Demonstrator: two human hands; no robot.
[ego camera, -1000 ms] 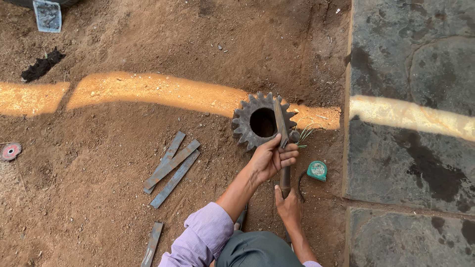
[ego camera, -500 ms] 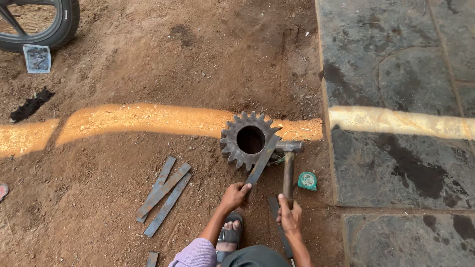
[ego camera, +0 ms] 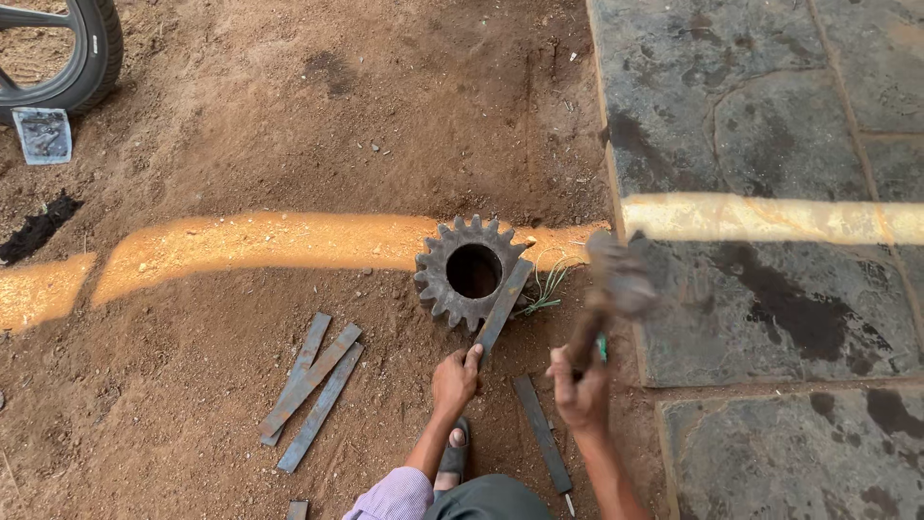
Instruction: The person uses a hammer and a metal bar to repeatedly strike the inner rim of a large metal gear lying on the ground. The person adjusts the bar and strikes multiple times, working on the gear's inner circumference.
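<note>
Bare brown dirt [ego camera: 241, 116] fills most of the view, with grey stone paving [ego camera: 770, 116] along its right edge and a bright band of sunlight crossing both. Near the paving's edge a rusty toothed gear [ego camera: 445, 289] with a round centre hole lies flat on the dirt. A flat metal strip [ego camera: 503, 306] leans across the gear's lower right teeth, its upper end near the hole. The left hand [ego camera: 454, 380] grips the strip's lower end, fingers curled closed around it. The right hand [ego camera: 580, 393] is wrapped tightly around the handle of a hammer [ego camera: 616, 284], whose blurred head hangs just right of the gear, over the paving's edge. Another strip [ego camera: 542, 433] lies on the dirt between the two forearms. Three more strips [ego camera: 313, 385] lie in a loose bundle to the left. A tyre [ego camera: 91, 53] sits in the dirt's top left corner.
</note>
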